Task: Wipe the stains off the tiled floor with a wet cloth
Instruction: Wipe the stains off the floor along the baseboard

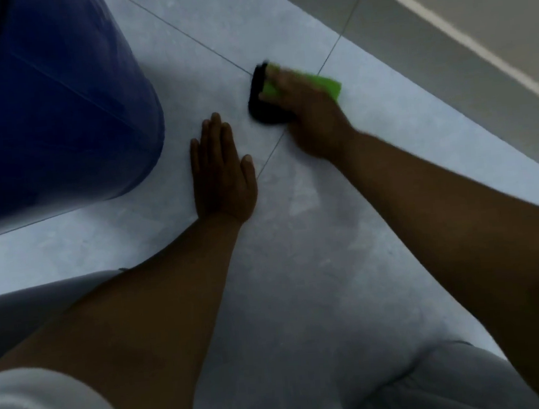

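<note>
The wet cloth (323, 84), bright green with a dark, near-black portion bunched at its edge, lies pressed to the tiled floor (403, 147) under the right hand (305, 109), right where two grout lines cross. That hand is closed down over the cloth, fingers spread across the top and gripping it against the tile; it is blurred, which I read as a wiping stroke in progress. The left hand (221, 172) lies open and flat, palm down, holding nothing, just beside the cloth on the near side of the grout crossing, apparently propping the person's weight. Nearer the person than the cloth, the tile shows a broad patch of uneven tone with smeary lighter and darker areas, which looks like dampness from wiping, though the dim, soft picture does not settle whether it is wet film or remaining stain. No distinct stain can be made out around the cloth itself. To the left of the cloth stands a large blue container (57, 108); beyond the cloth runs a pale wall base (441, 26). My judgement is that the task is mid-way: scrubbing is under way at the grout crossing, and the cloudy patch nearer the person may want another pass.
</note>
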Tool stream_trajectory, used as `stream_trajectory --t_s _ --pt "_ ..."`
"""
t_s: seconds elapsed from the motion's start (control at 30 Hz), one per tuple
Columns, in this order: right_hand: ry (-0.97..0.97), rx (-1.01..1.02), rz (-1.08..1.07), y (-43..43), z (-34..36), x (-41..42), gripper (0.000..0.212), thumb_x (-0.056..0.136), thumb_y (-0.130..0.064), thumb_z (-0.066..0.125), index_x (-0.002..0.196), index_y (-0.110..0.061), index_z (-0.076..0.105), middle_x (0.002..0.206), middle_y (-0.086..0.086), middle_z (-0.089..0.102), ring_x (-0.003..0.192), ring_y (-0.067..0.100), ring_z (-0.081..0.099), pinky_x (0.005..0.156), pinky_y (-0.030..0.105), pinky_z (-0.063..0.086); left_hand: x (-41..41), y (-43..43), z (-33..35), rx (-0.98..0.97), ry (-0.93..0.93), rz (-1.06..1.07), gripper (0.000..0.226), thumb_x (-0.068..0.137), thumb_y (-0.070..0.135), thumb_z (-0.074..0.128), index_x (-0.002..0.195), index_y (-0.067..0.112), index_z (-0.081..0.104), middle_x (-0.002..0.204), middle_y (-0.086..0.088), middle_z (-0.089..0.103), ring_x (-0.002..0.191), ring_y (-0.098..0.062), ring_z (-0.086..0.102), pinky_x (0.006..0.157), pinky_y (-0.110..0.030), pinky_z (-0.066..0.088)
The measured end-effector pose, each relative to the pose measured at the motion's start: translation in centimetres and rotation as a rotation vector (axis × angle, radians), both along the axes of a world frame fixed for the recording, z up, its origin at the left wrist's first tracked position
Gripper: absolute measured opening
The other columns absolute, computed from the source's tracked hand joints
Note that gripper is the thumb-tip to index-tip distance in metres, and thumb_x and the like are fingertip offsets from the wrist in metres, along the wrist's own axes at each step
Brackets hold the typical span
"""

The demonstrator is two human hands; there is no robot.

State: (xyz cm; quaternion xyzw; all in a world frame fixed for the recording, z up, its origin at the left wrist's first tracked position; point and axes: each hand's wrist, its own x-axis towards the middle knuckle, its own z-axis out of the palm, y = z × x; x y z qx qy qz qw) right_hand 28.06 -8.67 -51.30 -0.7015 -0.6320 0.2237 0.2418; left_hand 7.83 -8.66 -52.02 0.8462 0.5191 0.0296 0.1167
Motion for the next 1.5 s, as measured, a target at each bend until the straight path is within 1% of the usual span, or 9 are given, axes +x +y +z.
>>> stream_trajectory --t_s 0.23,0.4,0.47,0.57,0.67,0.8,0.93,1.23,1.5 --pt "-0.006 -0.033 0.524 -14.2 2.2 1.3 0.032 0.096 -0.019 0.048 0.102 -0.002 0.074 0.123 0.020 0.065 0.124 0.030 0.050 0.115 0.034 0.027 -0.2 0.1 0.0 -0.008 -0.038 0.009 0.062 0.100 0.032 0.032 0.153 0.001 0.030 0.163 -0.017 0.025 0.153 -0.033 0.020 0.125 -0.048 0.015" --pt "-0.269 0.010 0.481 -13.9 1.9 7.9 0.034 0.105 -0.031 0.030 0.116 -0.011 0.056 0.129 0.024 0.061 0.128 0.041 0.047 0.116 0.054 0.022 -0.1 0.1 0.2 -0.029 0.034 0.037 0.065 0.099 0.034 0.034 0.156 0.003 0.026 0.165 -0.014 0.019 0.154 -0.030 0.015 0.126 -0.048 0.011" --pt "-0.418 -0.007 0.414 -12.1 1.8 9.9 0.031 0.098 -0.015 0.033 0.121 -0.015 0.055 0.137 0.019 0.056 0.133 0.047 0.040 0.110 0.070 0.019 0.5 -0.4 0.4 -0.042 0.046 0.083 0.064 0.100 0.032 0.036 0.156 0.005 0.025 0.166 -0.012 0.018 0.155 -0.029 0.014 0.126 -0.048 0.010" --pt "-0.386 -0.120 0.312 -9.9 2.4 10.4 0.054 0.084 0.007 0.036 0.136 -0.001 0.049 0.148 0.019 0.041 0.139 0.038 0.029 0.113 0.061 0.020 1.3 -2.3 0.4 -0.069 0.057 0.133 0.066 0.101 0.037 0.034 0.157 0.005 0.022 0.167 -0.014 0.014 0.155 -0.031 0.010 0.126 -0.050 0.009" --pt "-0.369 -0.165 -0.031 -11.1 1.5 10.8 0.051 0.094 -0.002 0.031 0.145 -0.003 0.039 0.153 0.017 0.032 0.143 0.035 0.027 0.118 0.048 0.018 1.3 -3.4 0.2 -0.052 0.087 0.131 0.069 0.102 0.045 0.029 0.158 0.005 0.019 0.167 -0.015 0.012 0.155 -0.033 0.009 0.125 -0.052 0.010" --pt "-0.505 -0.202 -0.559 -16.5 0.3 9.0 0.055 0.093 -0.013 0.047 0.147 -0.010 0.038 0.152 0.020 0.036 0.140 0.039 0.034 0.114 0.051 0.028 1.4 -3.4 0.3 -0.048 0.087 0.138 0.070 0.101 0.045 0.029 0.158 0.005 0.019 0.167 -0.016 0.012 0.155 -0.033 0.009 0.125 -0.053 0.010" --pt "-0.318 -0.261 -0.768 -16.1 0.7 0.9 0.058 0.094 -0.014 0.046 0.150 -0.014 0.033 0.158 0.017 0.023 0.145 0.041 0.019 0.116 0.054 0.009 1.5 -3.5 0.6 -0.066 0.082 0.138 0.071 0.101 0.044 0.031 0.158 0.004 0.017 0.167 -0.016 0.010 0.155 -0.033 0.008 0.125 -0.054 0.008" --pt "-0.308 -0.076 0.401 -24.7 1.2 -0.9 0.035 0.089 -0.009 0.062 0.123 -0.008 0.063 0.144 0.022 0.047 0.140 0.041 0.032 0.115 0.061 0.019 1.3 -3.4 0.4 -0.070 0.060 0.131 0.072 0.100 0.045 0.031 0.158 0.005 0.015 0.167 -0.016 0.009 0.155 -0.033 0.007 0.125 -0.054 0.007" --pt "-0.426 -0.149 0.691 -24.3 3.0 10.1 0.030 0.096 -0.008 0.049 0.122 -0.010 0.064 0.147 0.011 0.047 0.144 0.041 0.024 0.117 0.062 0.009 1.7 -3.6 0.1 -0.035 0.062 0.138 0.072 0.101 0.045 0.030 0.158 0.005 0.015 0.167 -0.016 0.010 0.155 -0.033 0.007 0.125 -0.054 0.007"
